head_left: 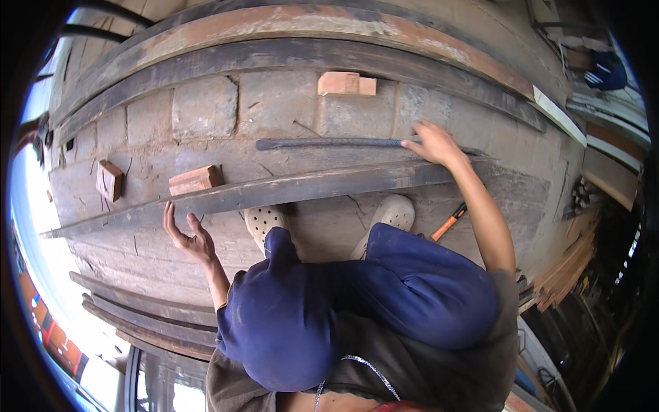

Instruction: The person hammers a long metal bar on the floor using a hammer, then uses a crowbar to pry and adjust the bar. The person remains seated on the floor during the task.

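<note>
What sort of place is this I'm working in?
Probably a woodworking yard or workshop: a long dark beam, a dark metal bar and stacked boards at the right suggest it.

Left hand (190, 239): fingers spread, at the near edge of the dark plank (309, 184)
Right hand (439, 145): beyond the plank, fingers curved leftward, thumb apart
Right forearm (489, 213): extended across the plank
Knees (470, 309): bent, near side of the plank

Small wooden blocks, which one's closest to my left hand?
The middle block, just across the long dark plank from your left hand; the leftmost block and topmost block lie farther away.
</note>
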### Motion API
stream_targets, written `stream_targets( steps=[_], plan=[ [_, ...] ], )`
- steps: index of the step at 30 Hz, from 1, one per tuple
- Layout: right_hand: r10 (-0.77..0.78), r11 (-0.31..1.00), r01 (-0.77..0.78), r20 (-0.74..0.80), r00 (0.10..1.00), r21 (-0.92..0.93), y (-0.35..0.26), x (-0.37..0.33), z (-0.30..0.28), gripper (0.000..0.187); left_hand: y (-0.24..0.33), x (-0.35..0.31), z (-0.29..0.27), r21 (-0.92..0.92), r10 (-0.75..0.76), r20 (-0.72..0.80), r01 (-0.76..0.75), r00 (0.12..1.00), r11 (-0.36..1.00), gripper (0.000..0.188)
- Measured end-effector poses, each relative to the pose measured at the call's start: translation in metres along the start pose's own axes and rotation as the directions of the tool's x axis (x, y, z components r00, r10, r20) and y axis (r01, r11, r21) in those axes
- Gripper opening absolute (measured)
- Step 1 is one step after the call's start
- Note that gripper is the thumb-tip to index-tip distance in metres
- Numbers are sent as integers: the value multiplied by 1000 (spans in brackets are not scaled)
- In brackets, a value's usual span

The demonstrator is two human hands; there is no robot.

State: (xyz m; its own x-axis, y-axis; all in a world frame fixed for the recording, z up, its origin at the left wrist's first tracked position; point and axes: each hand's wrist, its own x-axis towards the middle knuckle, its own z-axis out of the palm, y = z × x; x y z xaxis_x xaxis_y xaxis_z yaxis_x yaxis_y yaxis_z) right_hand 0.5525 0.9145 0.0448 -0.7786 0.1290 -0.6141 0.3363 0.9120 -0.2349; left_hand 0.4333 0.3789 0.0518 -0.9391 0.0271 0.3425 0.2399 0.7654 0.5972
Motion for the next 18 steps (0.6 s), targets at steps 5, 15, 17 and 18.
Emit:
stream_targets(
  steps=[5, 15, 17, 18],
  plan=[
    [-109, 957, 157, 199, 974, -246, -29, 57, 40, 38, -11, 14, 42, 164, 233, 405, -320, 884, 933, 32],
    [-172, 970, 195, 158, 972, -146, -19, 37, 34, 30, -21, 7, 54, 206, 198, 354, -283, 914, 937, 30],
    [-172, 973, 186, 106, 979, -137, -17, 35, 25, 34, -26, 6, 55, 246, 196, 364, -297, 911, 923, 28],
    [-195, 971, 202, 65, 979, -128, -12, 35, 24, 38, -22, 7, 55, 190, 168, 341, -243, 925, 951, 26]
  ],
)
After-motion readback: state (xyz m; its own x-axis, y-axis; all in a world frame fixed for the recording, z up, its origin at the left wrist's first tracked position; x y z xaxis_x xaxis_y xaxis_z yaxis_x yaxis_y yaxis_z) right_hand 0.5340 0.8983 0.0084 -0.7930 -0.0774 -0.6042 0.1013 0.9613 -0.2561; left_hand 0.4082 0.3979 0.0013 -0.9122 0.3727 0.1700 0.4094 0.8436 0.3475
